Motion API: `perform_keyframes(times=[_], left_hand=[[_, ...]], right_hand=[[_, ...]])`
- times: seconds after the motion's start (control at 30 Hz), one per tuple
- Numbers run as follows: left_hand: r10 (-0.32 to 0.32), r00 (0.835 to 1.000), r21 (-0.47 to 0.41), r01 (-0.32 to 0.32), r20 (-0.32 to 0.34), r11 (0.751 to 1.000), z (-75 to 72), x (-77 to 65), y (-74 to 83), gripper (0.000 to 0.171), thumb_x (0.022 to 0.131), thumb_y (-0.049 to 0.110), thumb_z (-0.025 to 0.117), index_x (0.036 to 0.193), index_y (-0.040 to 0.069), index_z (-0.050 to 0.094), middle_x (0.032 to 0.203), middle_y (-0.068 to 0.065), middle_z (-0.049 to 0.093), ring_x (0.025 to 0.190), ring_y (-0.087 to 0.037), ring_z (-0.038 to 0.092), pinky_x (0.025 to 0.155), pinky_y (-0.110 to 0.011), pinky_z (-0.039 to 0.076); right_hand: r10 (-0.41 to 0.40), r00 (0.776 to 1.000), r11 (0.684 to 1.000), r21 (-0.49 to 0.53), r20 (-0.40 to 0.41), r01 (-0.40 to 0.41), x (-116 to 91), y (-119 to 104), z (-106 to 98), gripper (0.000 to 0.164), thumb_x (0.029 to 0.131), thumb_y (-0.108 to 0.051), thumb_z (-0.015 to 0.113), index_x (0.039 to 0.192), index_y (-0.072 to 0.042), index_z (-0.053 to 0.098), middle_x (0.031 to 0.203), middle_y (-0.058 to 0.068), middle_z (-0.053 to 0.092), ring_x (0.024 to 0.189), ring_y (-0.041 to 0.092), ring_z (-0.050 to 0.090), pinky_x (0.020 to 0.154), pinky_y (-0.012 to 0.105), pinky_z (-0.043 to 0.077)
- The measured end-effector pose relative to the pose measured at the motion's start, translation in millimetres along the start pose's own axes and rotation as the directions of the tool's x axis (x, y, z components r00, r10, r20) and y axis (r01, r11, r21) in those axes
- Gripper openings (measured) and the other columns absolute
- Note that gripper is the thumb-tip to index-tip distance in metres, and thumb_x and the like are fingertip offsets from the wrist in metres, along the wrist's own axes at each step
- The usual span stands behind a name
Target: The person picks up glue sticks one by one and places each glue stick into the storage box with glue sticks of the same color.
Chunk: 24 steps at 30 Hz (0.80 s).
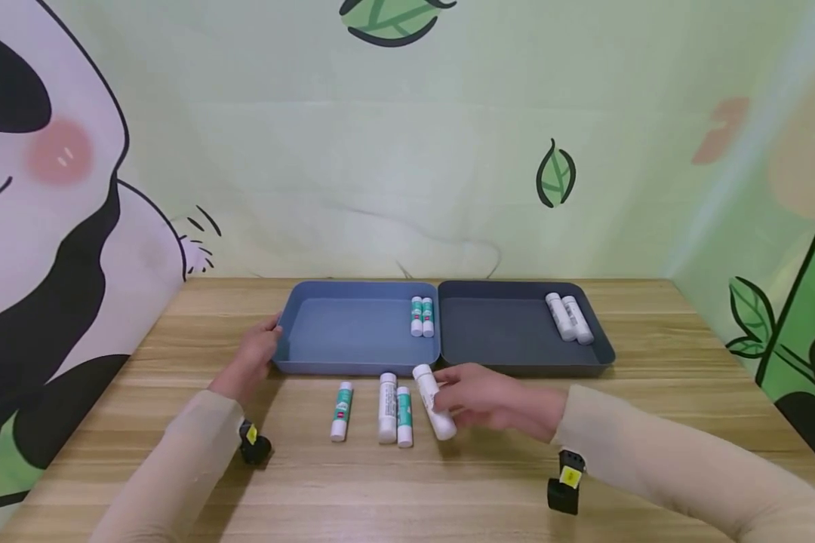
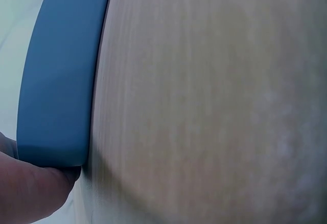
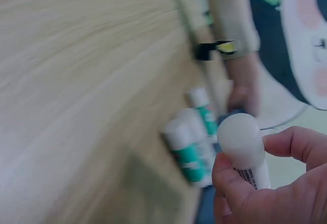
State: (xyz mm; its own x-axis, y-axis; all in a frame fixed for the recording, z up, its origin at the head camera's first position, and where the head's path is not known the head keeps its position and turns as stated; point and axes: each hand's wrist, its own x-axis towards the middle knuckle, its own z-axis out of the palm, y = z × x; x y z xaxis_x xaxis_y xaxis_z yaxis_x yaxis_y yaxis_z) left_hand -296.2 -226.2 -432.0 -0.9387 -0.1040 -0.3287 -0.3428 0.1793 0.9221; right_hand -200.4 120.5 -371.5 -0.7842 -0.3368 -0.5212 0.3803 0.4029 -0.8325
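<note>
My right hand [image 1: 478, 396] pinches a large white glue stick [image 1: 435, 401] between thumb and fingers, tilted above the table. Its round white end faces the camera in the right wrist view [image 3: 239, 137]. At the blue tray's [image 1: 353, 367] left end, my left hand [image 1: 254, 351] grips the wall, with the thumb against the corner in the left wrist view. Left of the held stick lie a small green-and-white glue stick [image 1: 404, 417], a large white glue stick [image 1: 388, 409] close beside it, and another small green one [image 1: 342, 412] farther left.
Two small green glue sticks [image 1: 422, 317] lie side by side at the blue tray's right end. Adjoining it is a dark grey tray [image 1: 496, 332], with two large white glue sticks [image 1: 569, 318] at its right. A printed backdrop [image 1: 299, 166] rises behind the wooden table [image 1: 353, 498].
</note>
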Motion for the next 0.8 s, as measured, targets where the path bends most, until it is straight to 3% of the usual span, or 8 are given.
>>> perform_keyframes(times=[0.27,0.53,0.8], left_hand=[[0.000,1.000,0.010,0.000,-0.001,1.000,-0.3,-0.3,0.3,0.053,0.111,0.010,0.023,0.163,0.008,0.012,0.172,-0.019,0.004,0.161,-0.037,0.005,0.132,-0.054,0.009],[-0.013,1.000,0.018,0.013,-0.008,1.000,-0.8,1.6,0.7,0.053,0.111,0.011,0.023,0.163,0.008,0.011,0.172,-0.018,0.002,0.161,-0.036,0.002,0.132,-0.054,0.007],[-0.013,1.000,0.011,0.013,-0.017,1.000,0.1,-0.2,0.4,0.053,0.111,0.010,0.023,0.162,0.007,0.011,0.172,-0.017,0.004,0.161,-0.035,0.003,0.133,-0.051,0.008]], right_hand=[[-0.156,0.985,0.986,0.079,0.076,0.150,-22,-37,-47,0.075,0.092,-0.001,0.053,0.160,0.006,0.022,0.145,0.027,0.048,0.102,0.015,0.061,0.086,0.024,0.059],[-0.200,0.980,0.979,0.020,-0.016,0.201,-37,-81,-96,0.071,0.102,-0.006,0.049,0.164,-0.003,0.014,0.155,0.023,0.035,0.123,0.025,0.049,0.088,0.019,0.056],[-0.191,0.969,0.979,-0.100,-0.154,0.177,-39,-117,-145,0.071,0.105,-0.011,0.052,0.165,-0.007,0.015,0.146,0.017,0.040,0.102,0.013,0.056,0.079,0.015,0.057]])
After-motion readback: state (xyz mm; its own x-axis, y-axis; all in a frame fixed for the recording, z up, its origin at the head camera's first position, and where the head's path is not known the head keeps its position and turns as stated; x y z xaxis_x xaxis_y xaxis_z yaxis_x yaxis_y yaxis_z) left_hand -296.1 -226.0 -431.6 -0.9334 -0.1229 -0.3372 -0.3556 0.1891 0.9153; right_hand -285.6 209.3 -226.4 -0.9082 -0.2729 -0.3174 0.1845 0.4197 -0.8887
